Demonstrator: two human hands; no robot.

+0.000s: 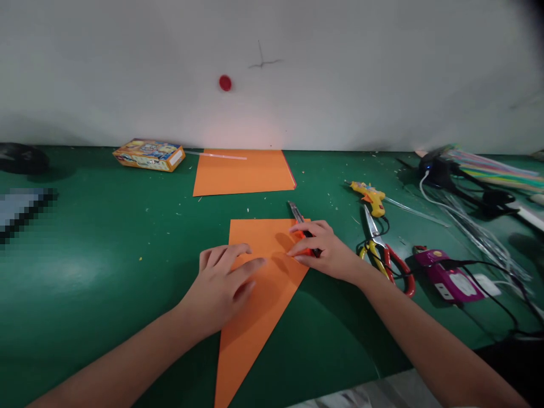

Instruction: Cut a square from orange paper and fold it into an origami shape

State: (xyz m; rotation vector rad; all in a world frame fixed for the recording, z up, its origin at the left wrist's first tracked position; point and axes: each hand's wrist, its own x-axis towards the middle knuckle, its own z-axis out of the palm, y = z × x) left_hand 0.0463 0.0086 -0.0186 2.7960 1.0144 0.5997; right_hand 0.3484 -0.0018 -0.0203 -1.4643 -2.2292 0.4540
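Observation:
A triangular sheet of orange paper (pixel 263 300) lies on the green table, its point toward me. My left hand (pixel 219 283) is over the paper's left edge, fingers bent and apart, holding nothing. At the sheet's upper right corner lies a red and black utility knife (pixel 296 212), blade end pointing away from me. My right hand (pixel 325 249) rests over this knife with its fingers stretched and spread across the handle, not wrapped round it. The fingers hide part of the handle.
Behind lies an orange sheet stack (pixel 242 175) with a thin clear stick (pixel 221 155), beside a small box (pixel 148 155). To the right are a yellow glue gun (pixel 369 197), scissors (pixel 382 249), a purple power adapter (pixel 450 277) with black cables, and plastic strips (pixel 497 170). A white wall (pixel 340 73) stands behind.

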